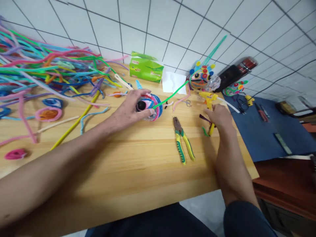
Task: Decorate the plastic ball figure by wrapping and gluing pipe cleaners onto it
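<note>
My left hand (133, 110) is wrapped round a small ball-shaped craft piece (157, 104) covered in blue, pink and white strands, with a black round eye. A bright green pipe cleaner (172, 95) sticks out from it to the upper right. At the right side of the table my right hand (218, 117) has its fingers closed round the handle of a yellow glue gun (208, 97), which has a white glue stick (228, 104) at its back. Between the hands lie pliers (182, 140) with green and yellow handles, slightly open.
A large heap of coloured pipe cleaners (49, 69) covers the left of the wooden table (138, 174). Along the tiled wall stand a green tissue pack (146, 68), white paper (173, 82), a decorated figure (201, 77) and a dark bottle (230, 75). Scissors (188, 103) lie before them.
</note>
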Demonstrator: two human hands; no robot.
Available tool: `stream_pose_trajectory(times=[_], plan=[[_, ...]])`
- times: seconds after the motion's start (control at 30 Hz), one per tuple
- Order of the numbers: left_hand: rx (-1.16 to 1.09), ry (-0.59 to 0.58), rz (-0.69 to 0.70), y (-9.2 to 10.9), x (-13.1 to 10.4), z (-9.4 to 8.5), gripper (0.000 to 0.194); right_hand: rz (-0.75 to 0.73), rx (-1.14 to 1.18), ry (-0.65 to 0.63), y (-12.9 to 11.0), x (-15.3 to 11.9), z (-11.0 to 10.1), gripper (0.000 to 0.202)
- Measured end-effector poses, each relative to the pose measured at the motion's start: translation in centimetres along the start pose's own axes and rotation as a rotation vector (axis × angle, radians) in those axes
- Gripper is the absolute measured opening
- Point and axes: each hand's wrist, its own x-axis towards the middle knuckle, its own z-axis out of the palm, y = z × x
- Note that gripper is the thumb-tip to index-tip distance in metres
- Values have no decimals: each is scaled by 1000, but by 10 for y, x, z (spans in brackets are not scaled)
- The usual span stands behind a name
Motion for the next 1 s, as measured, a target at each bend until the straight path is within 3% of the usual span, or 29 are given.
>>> stream_pose_trajectory(times=[0.07, 0.17, 0.27, 0.33, 0.43, 0.53, 0.77, 1.0], plan=[[4, 11, 16, 1, 1, 1, 67, -95, -17, 35, -14, -26, -15, 19], [10, 10, 18, 2, 0, 2, 67, -480, 220, 122, -57, -66, -28, 16], [15, 1, 24, 4, -1, 2, 67, -821, 312, 213, -110, -91, -25, 18], [13, 2, 36, 4, -1, 2, 67, -917, 311, 194, -136, -96, -16, 18], [22, 13, 63, 1, -1, 5, 68, -955, 333, 148, -151, -91, 2, 12], [43, 23, 94, -3, 0, 7, 68, -962, 417, 112, -149, -86, 13, 9], [49, 30, 94, -5, 0, 9, 68, -888, 558, -44, -145, -88, 14, 11], [47, 30, 99, -4, -1, 9, 69, -852, 551, 28, -149, -89, 23, 9]])
